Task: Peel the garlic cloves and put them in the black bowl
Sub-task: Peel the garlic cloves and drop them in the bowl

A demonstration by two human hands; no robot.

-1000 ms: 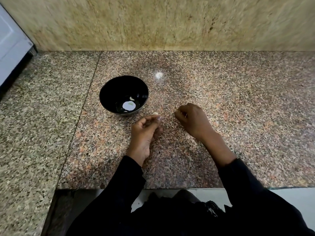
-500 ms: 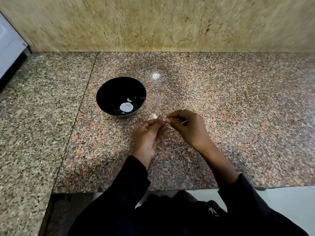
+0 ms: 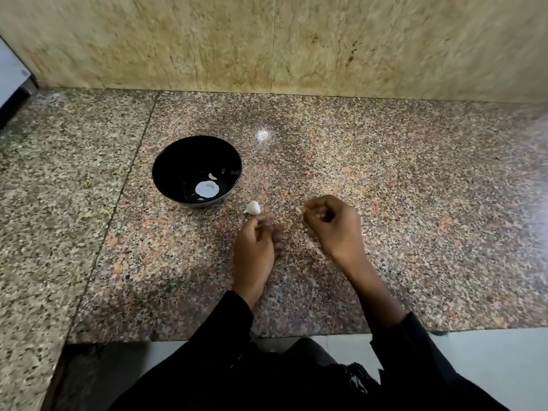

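Peeling's underway: right hand pinches a skin scrap, left hand curls on something unclear (clove?); next, garlic clove beside black bowl.

Person wears black long sleeves, cuffs ending above bare wrists; black garment with fringed edge at lap.

The counter is polished speckled granite, glossy enough to carry a bright glint at the far middle. The wall behind is smooth beige stone slab with a matt look. The black bowl is glossy, smooth inside. The sleeves are matt black cloth.
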